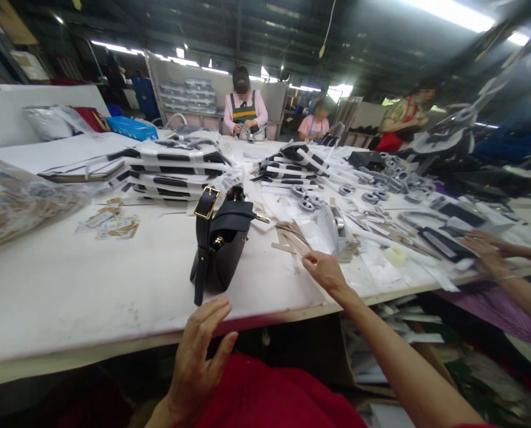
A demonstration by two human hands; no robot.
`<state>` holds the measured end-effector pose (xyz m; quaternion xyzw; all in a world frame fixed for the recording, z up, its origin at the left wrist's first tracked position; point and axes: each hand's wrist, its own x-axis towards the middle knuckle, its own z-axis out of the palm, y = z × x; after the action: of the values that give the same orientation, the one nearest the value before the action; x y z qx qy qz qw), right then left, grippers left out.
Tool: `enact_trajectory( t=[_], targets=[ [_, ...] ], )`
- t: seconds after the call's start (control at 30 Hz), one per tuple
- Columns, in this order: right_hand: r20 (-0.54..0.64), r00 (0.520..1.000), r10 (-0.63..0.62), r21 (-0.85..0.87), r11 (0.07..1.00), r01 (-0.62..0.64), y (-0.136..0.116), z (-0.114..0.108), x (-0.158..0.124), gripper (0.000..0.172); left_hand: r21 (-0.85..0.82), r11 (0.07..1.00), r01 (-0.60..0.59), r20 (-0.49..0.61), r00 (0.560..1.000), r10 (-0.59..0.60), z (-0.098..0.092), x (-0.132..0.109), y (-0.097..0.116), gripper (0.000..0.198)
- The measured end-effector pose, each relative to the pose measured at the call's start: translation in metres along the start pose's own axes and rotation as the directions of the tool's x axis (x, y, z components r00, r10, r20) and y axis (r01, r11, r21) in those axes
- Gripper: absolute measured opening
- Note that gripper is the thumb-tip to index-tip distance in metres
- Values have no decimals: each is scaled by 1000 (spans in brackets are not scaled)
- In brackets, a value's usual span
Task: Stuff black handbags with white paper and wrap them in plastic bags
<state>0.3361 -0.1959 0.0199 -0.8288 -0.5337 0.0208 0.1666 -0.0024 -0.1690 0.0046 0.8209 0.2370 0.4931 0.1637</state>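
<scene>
A black handbag (223, 246) with gold buckles and fittings stands upright on the white table in front of me. Its strap with a large gold buckle hangs down the left side. My left hand (200, 348) is just below the bag at the table edge, thumb and fingers apart, holding nothing. To the right of the bag, my right hand (325, 270) has its fingertips pinched at the end of a thin brown cardboard strip (299, 241). More such strips lie fanned out beside it.
Wrapped bag pieces (176, 169) are stacked behind the bag. A pile of small tags (113, 223) and a plastic bag (19, 202) lie left. Grey rolls (307, 202) and a pale tape roll (395, 255) lie right. A co-worker's hands (488, 249) work at far right; other people sit beyond.
</scene>
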Motion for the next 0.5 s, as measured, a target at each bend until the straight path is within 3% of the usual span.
enact_trajectory(
  t=[0.07, 0.1, 0.17, 0.2, 0.27, 0.33, 0.4, 0.43, 0.5],
  targets=[
    [-30, 996, 88, 342, 937, -72, 0, -7, 1, 25, -84, 996, 16, 66, 998, -10, 5, 0, 3, 34],
    [-16, 990, 138, 550, 828, -107, -3, -10, -1, 26, -133, 990, 52, 107, 994, -38, 9, 1, 4, 30],
    [76, 979, 192, 848, 504, -165, -16, -13, -11, 28, -240, 946, 219, 215, 962, -168, 20, 7, 6, 25],
    [130, 976, 176, 907, 377, -189, -26, -13, -19, 29, -298, 891, 342, 279, 924, -262, 27, 12, 7, 26],
    [224, 971, 85, 942, 236, -238, -49, -12, -38, 27, -429, 686, 587, 418, 803, -426, 42, 22, 9, 37],
    [304, 952, -44, 933, 215, -288, -73, -9, -58, 25, -530, 393, 752, 559, 658, -505, 57, 34, 10, 48],
    [379, 912, -158, 907, 262, -331, -89, -7, -70, 28, -552, 151, 820, 649, 536, -540, 67, 42, 12, 52],
    [393, 901, -180, 894, 305, -329, -90, -7, -71, 30, -548, 83, 833, 665, 493, -561, 71, 44, 12, 50],
    [313, 944, -107, 869, 434, -239, -74, -11, -65, 32, -544, 38, 838, 652, 450, -611, 74, 46, 9, 43]
  ],
)
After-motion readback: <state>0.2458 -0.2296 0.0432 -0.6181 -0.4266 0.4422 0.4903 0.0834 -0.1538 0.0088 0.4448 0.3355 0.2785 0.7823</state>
